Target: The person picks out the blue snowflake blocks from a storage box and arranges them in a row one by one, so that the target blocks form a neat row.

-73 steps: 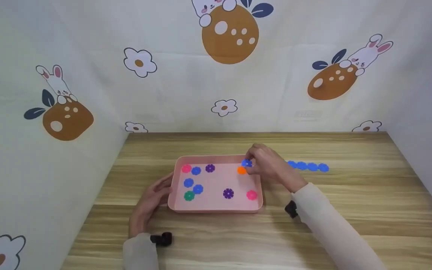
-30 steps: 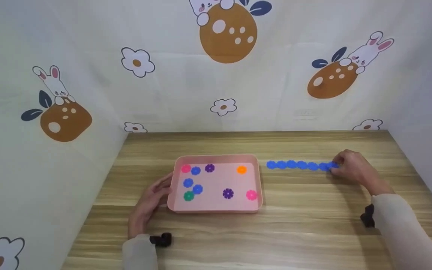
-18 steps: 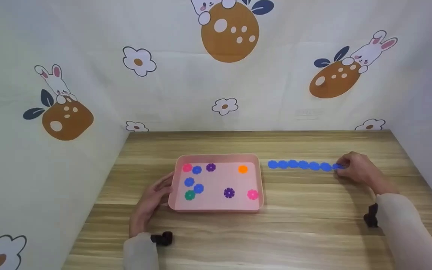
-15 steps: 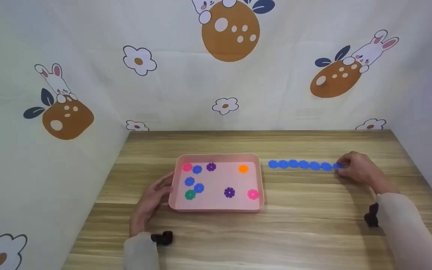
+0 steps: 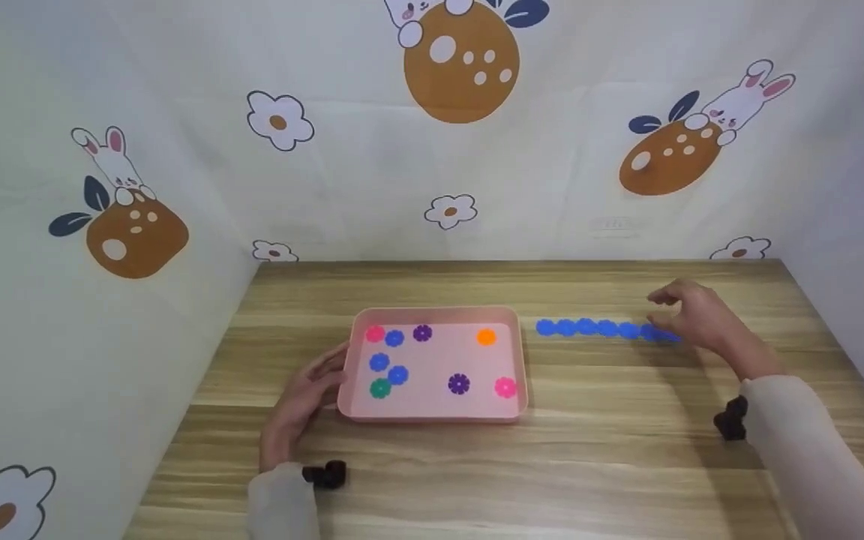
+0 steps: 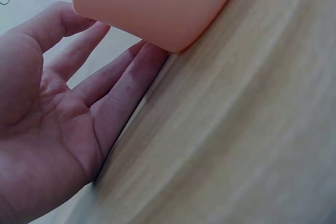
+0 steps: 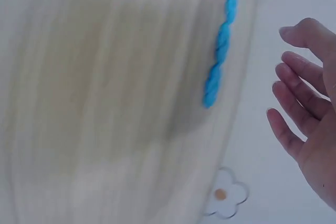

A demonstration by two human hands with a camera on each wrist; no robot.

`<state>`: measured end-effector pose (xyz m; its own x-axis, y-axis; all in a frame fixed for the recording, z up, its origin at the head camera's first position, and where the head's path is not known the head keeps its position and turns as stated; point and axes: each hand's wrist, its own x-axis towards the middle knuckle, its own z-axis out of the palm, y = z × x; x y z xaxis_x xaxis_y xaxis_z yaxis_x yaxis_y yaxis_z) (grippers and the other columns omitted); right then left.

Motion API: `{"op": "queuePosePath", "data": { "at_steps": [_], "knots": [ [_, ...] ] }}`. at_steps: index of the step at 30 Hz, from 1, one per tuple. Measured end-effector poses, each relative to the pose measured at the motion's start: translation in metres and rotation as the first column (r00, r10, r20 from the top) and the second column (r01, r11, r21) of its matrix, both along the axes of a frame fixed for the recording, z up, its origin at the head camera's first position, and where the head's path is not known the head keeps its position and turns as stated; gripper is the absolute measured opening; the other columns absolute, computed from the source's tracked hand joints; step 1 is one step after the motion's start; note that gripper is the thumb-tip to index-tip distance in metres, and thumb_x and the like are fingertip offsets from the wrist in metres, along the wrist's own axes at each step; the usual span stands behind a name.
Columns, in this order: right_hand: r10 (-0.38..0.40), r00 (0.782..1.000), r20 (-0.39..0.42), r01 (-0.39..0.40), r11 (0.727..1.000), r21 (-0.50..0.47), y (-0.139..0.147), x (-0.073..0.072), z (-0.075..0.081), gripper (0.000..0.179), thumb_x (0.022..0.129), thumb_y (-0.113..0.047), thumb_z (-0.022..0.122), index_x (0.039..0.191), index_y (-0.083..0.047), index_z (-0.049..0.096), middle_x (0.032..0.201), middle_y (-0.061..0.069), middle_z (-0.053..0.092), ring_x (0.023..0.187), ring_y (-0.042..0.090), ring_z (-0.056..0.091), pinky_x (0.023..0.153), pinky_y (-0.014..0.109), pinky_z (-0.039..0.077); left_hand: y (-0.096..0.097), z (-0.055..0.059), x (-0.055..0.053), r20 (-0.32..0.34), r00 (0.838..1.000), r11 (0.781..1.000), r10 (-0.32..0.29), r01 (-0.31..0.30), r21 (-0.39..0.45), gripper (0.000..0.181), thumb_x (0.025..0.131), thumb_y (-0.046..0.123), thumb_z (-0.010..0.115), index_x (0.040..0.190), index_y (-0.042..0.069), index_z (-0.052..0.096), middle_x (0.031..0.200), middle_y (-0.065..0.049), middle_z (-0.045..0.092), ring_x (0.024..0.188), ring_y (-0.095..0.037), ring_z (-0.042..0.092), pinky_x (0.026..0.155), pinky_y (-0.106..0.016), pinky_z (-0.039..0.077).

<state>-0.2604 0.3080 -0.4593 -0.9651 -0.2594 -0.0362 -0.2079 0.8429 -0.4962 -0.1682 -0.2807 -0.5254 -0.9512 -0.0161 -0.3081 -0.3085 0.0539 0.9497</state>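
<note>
A pink tray (image 5: 432, 411) stands on the table, and my left hand (image 5: 304, 401) touches its left wall with fairly straight fingers. In the left wrist view the fingertips of my left hand (image 6: 68, 93) meet the tray's corner (image 6: 152, 19). Several blue flower-shaped discs lie in a row (image 5: 586, 327) right of the tray. Over the right end of that row hovers my right hand (image 5: 706, 322), thumb and fingers spread apart, holding nothing. The right wrist view has the blue row (image 7: 218, 56) on the table, apart from my right hand (image 7: 310, 93).
Inside the tray lie several loose discs: a green one (image 5: 380, 388), an orange one (image 5: 486, 337), blue ones (image 5: 398, 375), purple ones (image 5: 459, 384) and pink ones (image 5: 505, 387). A patterned cloth wall (image 5: 364, 172) rises behind the wooden table (image 5: 477, 480).
My right hand took a blue disc from the tray to the row's right end, then let it go and lifted, its fingers spreading. My left hand has stayed at the tray.
</note>
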Motion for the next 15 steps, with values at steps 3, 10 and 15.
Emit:
{"op": "queuePosePath", "data": {
  "at_steps": [3, 10, 15],
  "knots": [
    [0.006, 0.999, -0.046, -0.008, 0.999, -0.036, -0.021, 0.0, 0.011, 0.04, 0.093, -0.017, 0.067, 0.126, 0.005, 0.063, 0.122, 0.028, 0.065, 0.115, 0.044, 0.058, 0.097, 0.062, 0.048, 0.0, -0.001, 0.001, -0.001, 1.0, 1.0, -0.009, 0.009, -0.004, 0.051, 0.096, 0.022, 0.066, 0.145, 0.031, 0.053, 0.147, -0.003, 0.057, 0.121, -0.022, 0.065, 0.099, -0.035, 0.056],
    [0.027, 0.995, -0.099, -0.041, 0.988, -0.148, -0.076, 0.003, 0.024, 0.041, 0.091, -0.023, 0.073, 0.126, -0.003, 0.066, 0.12, 0.019, 0.068, 0.113, 0.038, 0.06, 0.093, 0.055, 0.052, -0.001, -0.004, -0.002, -0.026, 1.0, 1.0, -0.014, 0.015, 0.007, 0.052, 0.096, 0.019, 0.066, 0.145, 0.027, 0.053, 0.149, -0.006, 0.055, 0.123, -0.022, 0.064, 0.098, -0.034, 0.057],
    [0.087, 0.988, -0.124, -0.111, 0.973, -0.203, -0.119, 0.005, 0.029, 0.039, 0.088, -0.023, 0.076, 0.122, -0.006, 0.069, 0.118, 0.015, 0.067, 0.11, 0.033, 0.062, 0.091, 0.05, 0.055, -0.001, -0.005, -0.002, -0.024, 1.0, 1.0, -0.002, 0.002, 0.004, 0.053, 0.095, 0.019, 0.068, 0.146, 0.026, 0.053, 0.15, -0.006, 0.054, 0.124, -0.021, 0.063, 0.097, -0.032, 0.057]
  ]
}}
